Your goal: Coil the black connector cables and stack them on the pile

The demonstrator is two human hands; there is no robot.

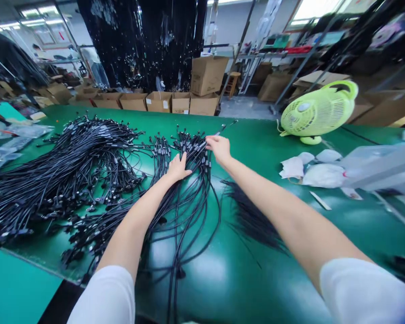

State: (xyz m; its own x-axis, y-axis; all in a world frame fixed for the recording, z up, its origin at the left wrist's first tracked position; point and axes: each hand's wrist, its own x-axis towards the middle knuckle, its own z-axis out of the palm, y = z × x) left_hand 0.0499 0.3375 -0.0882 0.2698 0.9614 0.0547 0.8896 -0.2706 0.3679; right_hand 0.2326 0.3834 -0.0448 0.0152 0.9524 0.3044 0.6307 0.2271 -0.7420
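Note:
Several black cables with connector ends lie in a bundle (189, 189) down the middle of the green table (256, 135). My left hand (178, 167) rests flat on this bundle, fingers stretched out over the strands. My right hand (218, 147) reaches a little farther, its fingers curled and pinching the connector ends at the top of the bundle. A much larger heap of the same black cables (70, 166) spreads across the table to the left of my hands.
A bunch of thin black ties (249, 216) lies right of the bundle. A lime-green fan (315, 112) lies tilted at the right, with white paper scraps (310, 168) and clear plastic bags (374, 166) nearby. Cardboard boxes (162, 101) line the far edge.

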